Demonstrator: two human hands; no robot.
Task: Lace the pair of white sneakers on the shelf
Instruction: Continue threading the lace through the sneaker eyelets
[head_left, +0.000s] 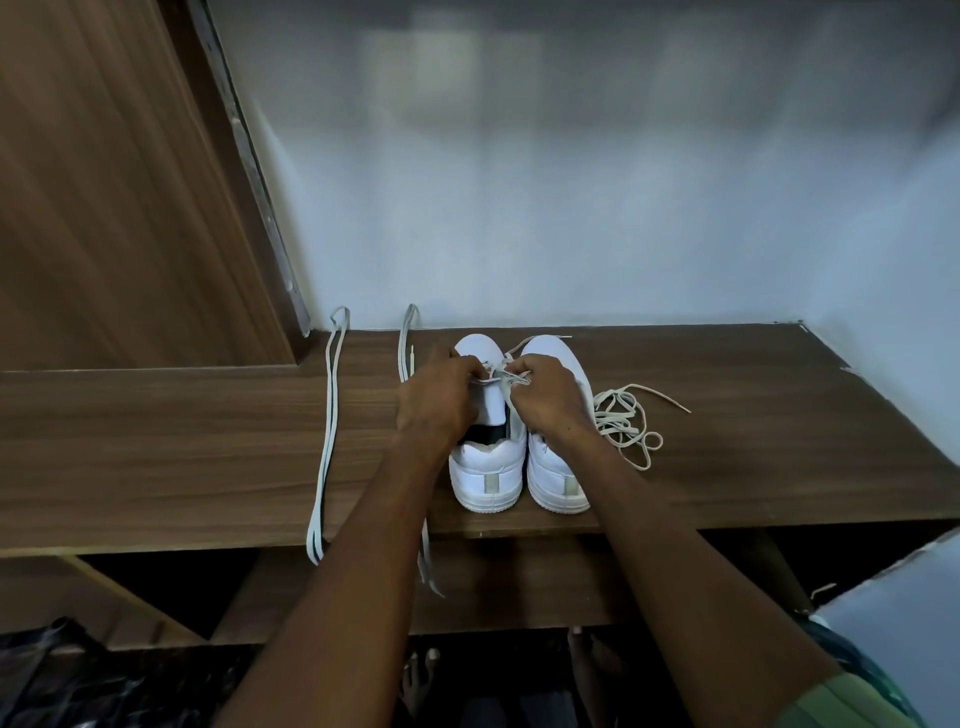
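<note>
Both hands, left hand (439, 397) and right hand (545, 397), pinch a flat off-white lace (496, 378) over the smooth white leather left sneaker (485, 467). Beside the right hand sits the matching right sneaker (558, 475); no writing is legible.

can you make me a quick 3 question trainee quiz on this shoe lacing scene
1. True or false: both hands work at the left sneaker.
2. Where does the coiled lace lie? A) inside a sneaker B) on the shelf, right of the right sneaker C) on the floor
3. Fill in: two long laces lie ____ of the sneakers and hang over the shelf's front edge.

Key
1. True: the left hand and right hand pinch lace over its tongue.
2. B
3. left
</note>
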